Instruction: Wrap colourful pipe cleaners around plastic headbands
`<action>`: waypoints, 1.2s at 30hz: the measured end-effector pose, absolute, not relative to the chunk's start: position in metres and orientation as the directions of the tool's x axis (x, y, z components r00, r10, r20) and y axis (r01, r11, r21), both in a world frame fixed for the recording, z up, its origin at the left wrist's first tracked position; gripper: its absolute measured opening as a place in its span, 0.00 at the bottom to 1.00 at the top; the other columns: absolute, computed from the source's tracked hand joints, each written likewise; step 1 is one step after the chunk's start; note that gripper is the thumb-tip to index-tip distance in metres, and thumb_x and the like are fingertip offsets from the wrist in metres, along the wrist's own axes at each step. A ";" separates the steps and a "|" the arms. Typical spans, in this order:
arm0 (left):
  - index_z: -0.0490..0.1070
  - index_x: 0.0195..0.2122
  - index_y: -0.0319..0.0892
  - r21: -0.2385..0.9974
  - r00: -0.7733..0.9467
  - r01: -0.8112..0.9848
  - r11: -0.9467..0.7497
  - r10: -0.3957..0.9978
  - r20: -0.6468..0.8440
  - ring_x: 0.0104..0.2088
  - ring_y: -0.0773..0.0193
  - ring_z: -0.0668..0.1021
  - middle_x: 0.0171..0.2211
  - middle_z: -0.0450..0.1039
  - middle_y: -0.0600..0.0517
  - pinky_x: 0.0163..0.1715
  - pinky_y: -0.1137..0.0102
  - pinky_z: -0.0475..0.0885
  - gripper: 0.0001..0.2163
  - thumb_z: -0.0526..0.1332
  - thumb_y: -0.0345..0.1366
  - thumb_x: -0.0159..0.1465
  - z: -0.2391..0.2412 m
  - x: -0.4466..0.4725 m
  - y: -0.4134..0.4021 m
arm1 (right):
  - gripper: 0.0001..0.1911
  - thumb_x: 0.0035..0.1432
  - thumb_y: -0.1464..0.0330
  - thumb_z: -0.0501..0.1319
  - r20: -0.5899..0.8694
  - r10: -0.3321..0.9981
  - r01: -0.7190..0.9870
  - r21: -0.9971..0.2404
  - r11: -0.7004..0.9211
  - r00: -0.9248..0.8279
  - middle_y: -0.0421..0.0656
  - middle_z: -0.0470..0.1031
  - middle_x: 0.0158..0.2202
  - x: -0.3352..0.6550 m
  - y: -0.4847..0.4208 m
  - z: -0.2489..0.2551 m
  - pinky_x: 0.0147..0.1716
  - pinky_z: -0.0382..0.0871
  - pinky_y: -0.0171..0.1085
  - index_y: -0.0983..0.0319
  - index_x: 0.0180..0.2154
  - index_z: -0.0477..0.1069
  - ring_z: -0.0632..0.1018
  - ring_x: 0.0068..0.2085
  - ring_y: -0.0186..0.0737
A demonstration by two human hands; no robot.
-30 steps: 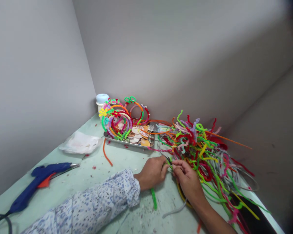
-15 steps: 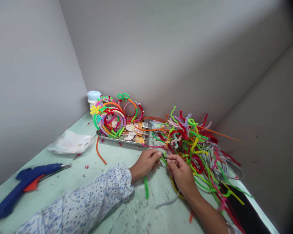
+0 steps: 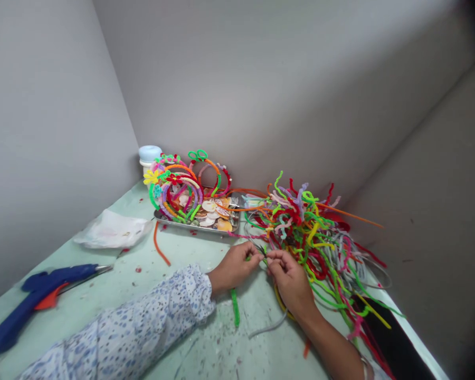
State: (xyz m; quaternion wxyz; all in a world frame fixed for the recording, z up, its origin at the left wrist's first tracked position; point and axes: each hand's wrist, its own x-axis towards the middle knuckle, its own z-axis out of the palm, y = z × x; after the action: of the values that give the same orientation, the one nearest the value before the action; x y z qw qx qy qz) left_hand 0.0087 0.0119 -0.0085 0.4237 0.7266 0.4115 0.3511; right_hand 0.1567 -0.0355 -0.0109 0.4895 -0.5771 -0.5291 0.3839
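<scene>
Above the table my left hand (image 3: 234, 268) and my right hand (image 3: 292, 282) meet almost fingertip to fingertip. Both are closed in a pinch. Thin dark strands (image 3: 262, 252) cross between their fingertips, with bits of green pipe cleaner beside them; their exact make is too small to tell. A green pipe cleaner (image 3: 235, 307) sticks out below my left hand, its upper part hidden by the hand. A grey pipe cleaner (image 3: 267, 331) curves on the table near my right wrist. Close by on the right lies a tangled heap of coloured pipe cleaners (image 3: 312, 240).
A metal tray (image 3: 198, 228) at the back holds pipe-cleaner headbands (image 3: 178, 195) and round cut-outs. On the left lie a blue glue gun (image 3: 43, 295) and a white plastic bag (image 3: 113, 229). A lidded container (image 3: 149, 155) stands against the grey wall. An orange pipe cleaner (image 3: 161, 245) lies before the tray.
My fingertips have shifted slightly around the dark strands, which now fan out a little more above them. The whole view has drifted a bit, while the table items stay put.
</scene>
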 end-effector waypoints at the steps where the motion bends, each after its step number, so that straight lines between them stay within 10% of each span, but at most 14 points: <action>1: 0.68 0.29 0.39 0.904 0.415 0.296 -0.307 0.894 0.167 0.29 0.67 0.68 0.26 0.68 0.54 0.29 0.74 0.60 0.08 0.55 0.38 0.59 -0.009 0.009 0.012 | 0.09 0.54 0.64 0.56 0.072 0.986 0.230 -0.972 0.036 0.152 0.35 0.65 0.21 0.157 -0.036 -0.011 0.21 0.57 0.31 0.61 0.36 0.68 0.64 0.22 0.33; 14: 0.63 0.24 0.39 0.996 0.436 0.071 -0.045 0.900 0.010 0.16 0.73 0.61 0.18 0.60 0.57 0.18 0.76 0.54 0.14 0.53 0.45 0.60 -0.007 0.008 0.012 | 0.13 0.53 0.60 0.59 0.023 0.967 0.082 -0.997 0.002 0.254 0.35 0.66 0.21 0.163 -0.032 -0.016 0.19 0.57 0.30 0.61 0.38 0.67 0.64 0.20 0.31; 24: 0.66 0.27 0.38 1.000 0.455 0.030 0.009 0.890 -0.021 0.15 0.74 0.60 0.18 0.61 0.57 0.15 0.76 0.53 0.14 0.57 0.46 0.58 -0.004 0.006 0.010 | 0.16 0.53 0.56 0.59 0.034 0.982 0.305 -0.952 -0.026 0.187 0.36 0.67 0.20 0.161 -0.032 -0.011 0.20 0.59 0.31 0.61 0.38 0.71 0.65 0.21 0.33; 36: 0.69 0.26 0.36 0.985 0.415 -0.151 0.086 0.910 -0.016 0.19 0.72 0.61 0.18 0.60 0.56 0.21 0.74 0.54 0.16 0.56 0.47 0.58 0.002 0.004 0.011 | 0.16 0.50 0.57 0.63 -0.104 0.958 -0.142 -0.988 -0.068 0.269 0.34 0.64 0.18 0.167 -0.027 -0.014 0.16 0.53 0.27 0.61 0.36 0.69 0.62 0.17 0.27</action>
State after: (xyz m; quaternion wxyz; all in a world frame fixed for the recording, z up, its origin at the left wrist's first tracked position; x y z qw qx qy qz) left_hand 0.0037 0.0114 0.0023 0.6468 0.5377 0.3530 0.4099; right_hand 0.1672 -0.0274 -0.0143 0.5741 -0.5520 -0.3695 0.4786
